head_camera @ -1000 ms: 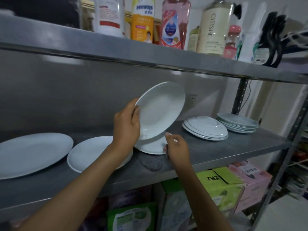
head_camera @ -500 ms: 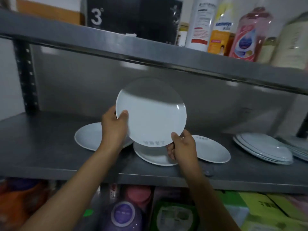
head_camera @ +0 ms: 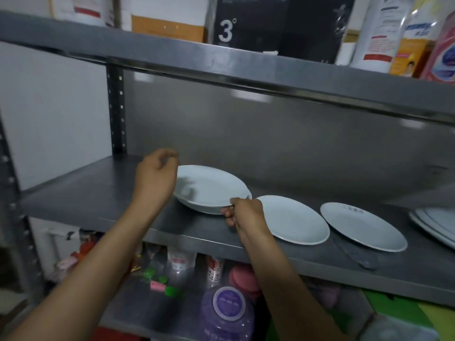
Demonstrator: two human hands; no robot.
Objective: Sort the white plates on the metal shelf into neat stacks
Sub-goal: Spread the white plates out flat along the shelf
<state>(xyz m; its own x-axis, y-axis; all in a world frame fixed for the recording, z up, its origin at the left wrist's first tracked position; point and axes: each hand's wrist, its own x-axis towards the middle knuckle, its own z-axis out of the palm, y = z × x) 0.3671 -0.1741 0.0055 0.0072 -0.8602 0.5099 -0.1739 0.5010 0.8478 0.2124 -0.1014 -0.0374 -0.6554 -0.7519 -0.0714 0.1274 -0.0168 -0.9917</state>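
While my right hand (head_camera: 242, 212) pinches the near rim of a white plate (head_camera: 209, 188), its bottom sits on or just above the metal shelf (head_camera: 98, 193); can't tell which. Left hand (head_camera: 156, 175): over plate's left edge, fingers loosely curled, holding nothing. To the right on same shelf: second plate (head_camera: 293, 219), third plate (head_camera: 362, 225), then a plate stack (head_camera: 435, 222) at frame edge. Far, upper shelf: black box (head_camera: 273, 20) marked "3", bottles (head_camera: 384, 33).
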